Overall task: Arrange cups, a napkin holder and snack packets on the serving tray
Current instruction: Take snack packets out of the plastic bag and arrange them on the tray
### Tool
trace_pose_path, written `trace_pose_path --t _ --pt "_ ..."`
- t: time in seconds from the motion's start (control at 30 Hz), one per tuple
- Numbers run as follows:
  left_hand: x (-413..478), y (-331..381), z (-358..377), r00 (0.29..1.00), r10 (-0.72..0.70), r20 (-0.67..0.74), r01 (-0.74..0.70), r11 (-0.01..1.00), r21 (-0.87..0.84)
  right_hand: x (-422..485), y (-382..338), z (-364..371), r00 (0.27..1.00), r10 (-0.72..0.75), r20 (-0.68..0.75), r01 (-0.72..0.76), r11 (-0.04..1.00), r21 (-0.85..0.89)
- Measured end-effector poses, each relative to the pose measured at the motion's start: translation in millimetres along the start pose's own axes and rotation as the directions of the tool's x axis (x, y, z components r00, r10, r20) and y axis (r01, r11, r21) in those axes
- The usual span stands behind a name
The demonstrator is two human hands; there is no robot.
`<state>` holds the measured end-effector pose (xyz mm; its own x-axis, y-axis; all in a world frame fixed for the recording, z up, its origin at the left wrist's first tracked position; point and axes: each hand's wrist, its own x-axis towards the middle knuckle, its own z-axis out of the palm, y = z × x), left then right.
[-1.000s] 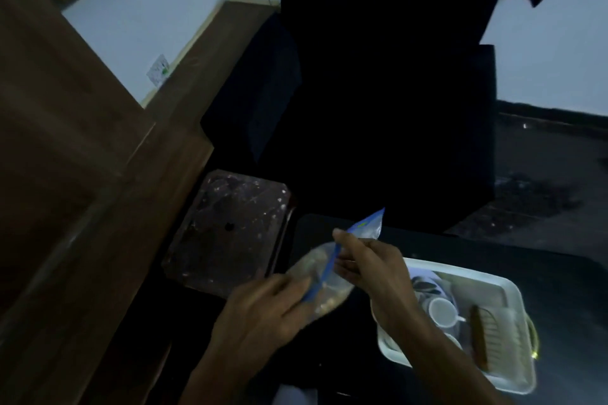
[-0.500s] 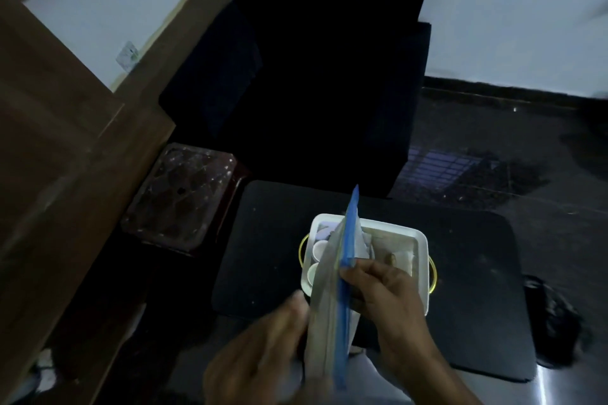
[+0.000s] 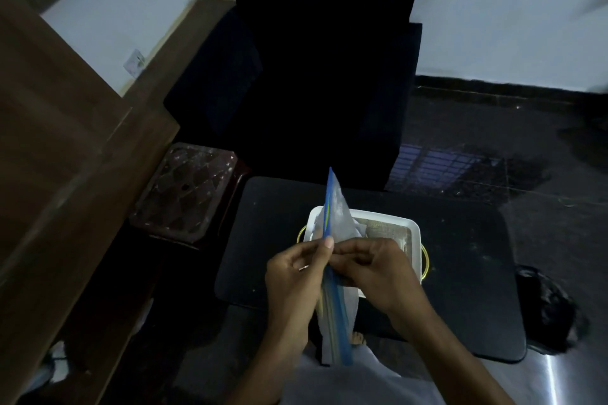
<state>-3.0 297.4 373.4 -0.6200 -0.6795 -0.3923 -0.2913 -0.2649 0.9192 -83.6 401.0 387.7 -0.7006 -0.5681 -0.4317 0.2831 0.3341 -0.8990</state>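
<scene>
A clear snack packet (image 3: pixel 339 217) with a blue zip strip stands edge-on in front of me, over the near left part of the white serving tray (image 3: pixel 415 233). My left hand (image 3: pixel 296 270) pinches its blue strip from the left. My right hand (image 3: pixel 371 266) grips the same strip from the right. Both hands and the packet hide the cups and most of the tray's contents. A brownish flat item shows in the tray's far right part, too dim to name.
The tray rests on a black low table (image 3: pixel 460 240). A black armchair (image 3: pixel 312 76) stands behind it. A dark patterned stool (image 3: pixel 184 191) sits at the left, beside a brown wooden cabinet (image 3: pixel 65 141). A dark bag (image 3: pixel 546 309) lies on the floor at the right.
The view has swung so the tray now lies straight ahead. Both hands brought the packet from the left over the tray and turned it upright, edge-on; my left hand now pinches the strip.
</scene>
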Motion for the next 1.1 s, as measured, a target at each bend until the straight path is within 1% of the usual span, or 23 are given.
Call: trace_pose_path --t 0.07,0.13,0.17,0.23,0.3,0.33,0.4,0.5,0.6,0.63,0.7,0.77,0.83,0.93,1.0,1.03,1.1 --pt "5.4 -1.1 -3.2 0.995 -0.103 0.002 0.103 0.994 -0.029 0.2 1.6 3.7 0.998 0.066 0.002 -0.066 0.991 0.112" --pt "9.2 -2.6 -7.5 0.994 -0.111 0.017 0.110 0.993 0.038 -0.5 2.8 9.4 0.992 0.123 -0.023 -0.116 0.974 0.194" --pt "10.0 -2.9 -10.2 0.997 -0.080 0.020 0.078 0.994 0.081 -0.8 4.5 13.0 0.989 0.138 -0.052 -0.125 0.971 0.202" --pt "12.4 -2.7 -15.8 0.998 0.057 0.014 -0.059 0.967 0.248 -1.6 9.1 21.8 0.982 0.142 -0.121 -0.123 0.981 0.150" --pt "13.9 0.3 -20.4 0.980 0.197 0.039 -0.194 0.883 0.426 -2.3 12.3 31.9 0.980 0.085 -0.177 -0.079 0.996 0.038" --pt "15.3 2.2 -22.6 0.972 0.230 0.053 -0.228 0.860 0.457 -2.2 13.3 37.4 0.978 0.046 -0.201 -0.053 0.998 -0.026" --pt "20.9 2.4 -28.8 0.970 0.236 0.062 -0.238 0.860 0.451 0.1 13.7 47.5 0.967 0.018 -0.254 -0.039 0.996 -0.077" --pt "33.6 2.2 -36.9 0.976 0.202 0.085 -0.219 0.898 0.381 6.9 11.4 54.9 0.946 0.061 -0.318 -0.066 0.998 -0.005" --pt "43.1 4.0 -43.5 0.957 0.183 0.224 -0.253 0.904 0.344 13.9 4.6 58.0 0.945 0.025 -0.326 -0.027 1.000 -0.004" --pt "45.7 3.9 -45.7 0.948 0.177 0.265 -0.262 0.907 0.330 16.4 3.1 58.7 0.939 0.002 -0.343 -0.012 1.000 -0.029" --pt "51.3 2.6 -48.2 0.937 0.190 0.294 -0.282 0.906 0.314 21.5 0.6 60.1 0.915 -0.044 -0.401 0.002 0.994 -0.105" --pt "56.4 -0.1 -45.3 0.941 0.192 0.278 -0.275 0.913 0.302 26.1 1.2 62.4 0.889 -0.078 -0.452 0.016 0.990 -0.139" --pt "57.8 -0.5 -38.4 0.961 0.148 0.234 -0.210 0.941 0.265 29.7 3.2 64.1 0.866 -0.114 -0.487 0.020 0.981 -0.195" --pt "56.7 -1.4 -26.9 0.978 0.086 0.189 -0.128 0.967 0.221 31.0 6.3 61.9 0.862 -0.151 -0.484 0.015 0.962 -0.273" --pt "58.3 -4.9 -18.7 0.983 0.072 0.171 -0.106 0.974 0.201 31.9 9.0 55.1 0.870 -0.133 -0.474 0.016 0.970 -0.241" --pt "59.2 -6.7 -14.5 0.985 0.067 0.161 -0.098 0.976 0.194 31.8 10.6 50.8 0.876 -0.111 -0.468 0.020 0.980 -0.196" --pt "60.6 -10.9 -3.8 0.989 0.060 0.136 -0.086 0.977 0.195 31.3 14.0 40.8 0.898 -0.048 -0.438 0.029 0.998 -0.048"
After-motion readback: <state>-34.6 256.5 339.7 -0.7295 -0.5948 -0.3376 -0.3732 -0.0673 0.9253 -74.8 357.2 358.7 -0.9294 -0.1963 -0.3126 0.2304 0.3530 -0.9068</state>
